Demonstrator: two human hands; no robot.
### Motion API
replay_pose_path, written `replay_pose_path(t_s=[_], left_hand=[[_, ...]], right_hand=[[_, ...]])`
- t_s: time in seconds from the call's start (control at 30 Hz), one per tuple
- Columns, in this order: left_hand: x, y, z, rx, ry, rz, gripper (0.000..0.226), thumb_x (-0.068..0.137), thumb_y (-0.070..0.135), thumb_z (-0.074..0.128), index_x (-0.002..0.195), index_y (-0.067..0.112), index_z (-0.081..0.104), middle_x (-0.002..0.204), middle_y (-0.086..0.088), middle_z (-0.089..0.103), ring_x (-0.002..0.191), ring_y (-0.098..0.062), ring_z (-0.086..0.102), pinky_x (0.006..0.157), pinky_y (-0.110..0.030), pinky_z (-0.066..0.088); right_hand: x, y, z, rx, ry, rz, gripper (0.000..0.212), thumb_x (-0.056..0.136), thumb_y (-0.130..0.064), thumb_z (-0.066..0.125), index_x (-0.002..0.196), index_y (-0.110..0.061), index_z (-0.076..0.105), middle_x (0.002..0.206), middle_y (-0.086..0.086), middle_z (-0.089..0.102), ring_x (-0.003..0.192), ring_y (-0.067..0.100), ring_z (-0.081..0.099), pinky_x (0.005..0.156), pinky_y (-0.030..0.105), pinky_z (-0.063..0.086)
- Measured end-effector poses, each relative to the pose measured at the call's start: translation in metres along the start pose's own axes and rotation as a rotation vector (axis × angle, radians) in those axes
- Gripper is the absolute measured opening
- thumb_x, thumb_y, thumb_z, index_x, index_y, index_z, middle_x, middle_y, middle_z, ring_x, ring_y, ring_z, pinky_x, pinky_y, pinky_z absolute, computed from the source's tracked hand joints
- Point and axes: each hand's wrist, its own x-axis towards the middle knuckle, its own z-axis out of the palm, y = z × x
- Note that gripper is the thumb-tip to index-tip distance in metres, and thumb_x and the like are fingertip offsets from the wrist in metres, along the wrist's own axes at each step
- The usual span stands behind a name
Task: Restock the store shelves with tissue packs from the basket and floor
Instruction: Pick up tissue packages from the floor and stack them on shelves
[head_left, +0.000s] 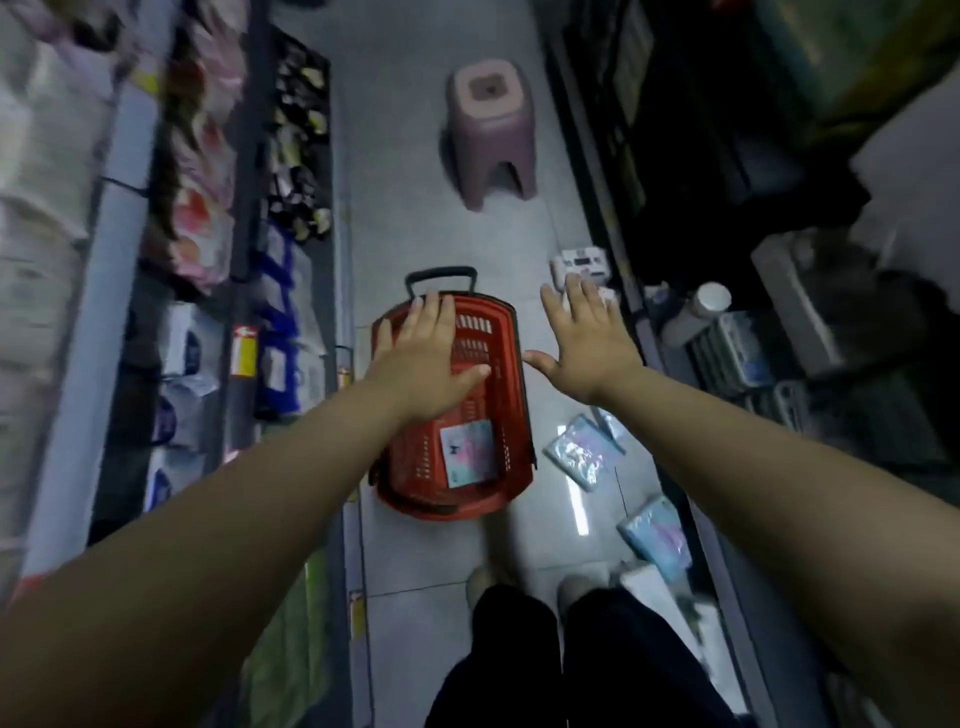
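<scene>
Both hands, left (423, 358) and right (587, 340), were spread flat and held nothing above the red basket (511, 395), where one tissue pack (467, 453) lay.

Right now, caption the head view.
Open left hand over red basket holding one tissue pack; right hand open beside; packs on floor.

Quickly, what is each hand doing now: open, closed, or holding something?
Left hand: open, fingers spread, holding nothing.
Right hand: open, fingers spread, holding nothing.
</scene>
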Motion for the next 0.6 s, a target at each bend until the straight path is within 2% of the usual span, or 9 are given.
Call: replay_pose_path(t_s=[0.17, 0.33, 0.6], left_hand=[[0.075, 0.048, 0.076, 0.039, -0.151, 0.217, 0.093, 0.093, 0.06, 0.044, 0.155, 0.013, -0.008, 0.162, -0.006, -0.017, 0.15, -0.022, -0.011, 0.119, -0.051, -0.002], [0.139, 0.093, 0.183, 0.105, -0.252, 0.35, 0.092, 0.094, 0.061, 0.041, 0.155, 0.013, -0.007, 0.163, -0.007, -0.015, 0.15, -0.022, -0.01, 0.118, -0.05, 0.001], [0.233, 0.125, 0.367, 0.176, -0.403, 0.333, 0.09, 0.095, 0.058, 0.043, 0.155, 0.011, -0.005, 0.163, -0.01, -0.012, 0.151, -0.023, -0.008, 0.119, -0.048, 0.0]], right_hand=[[-0.004, 0.067, 0.081, 0.087, -0.088, 0.235, 0.085, 0.096, -0.062, 0.034, 0.156, -0.021, -0.011, 0.162, 0.013, -0.019, 0.15, 0.028, -0.015, 0.121, 0.047, -0.004], [-0.011, 0.135, 0.18, 0.138, -0.184, 0.414, 0.083, 0.096, -0.063, 0.031, 0.156, -0.022, -0.01, 0.162, 0.013, -0.018, 0.15, 0.028, -0.015, 0.12, 0.046, -0.003], [0.01, 0.22, 0.352, 0.214, -0.307, 0.51, 0.084, 0.096, -0.063, 0.031, 0.155, -0.022, -0.012, 0.162, 0.012, -0.018, 0.15, 0.027, -0.015, 0.121, 0.046, -0.003]])
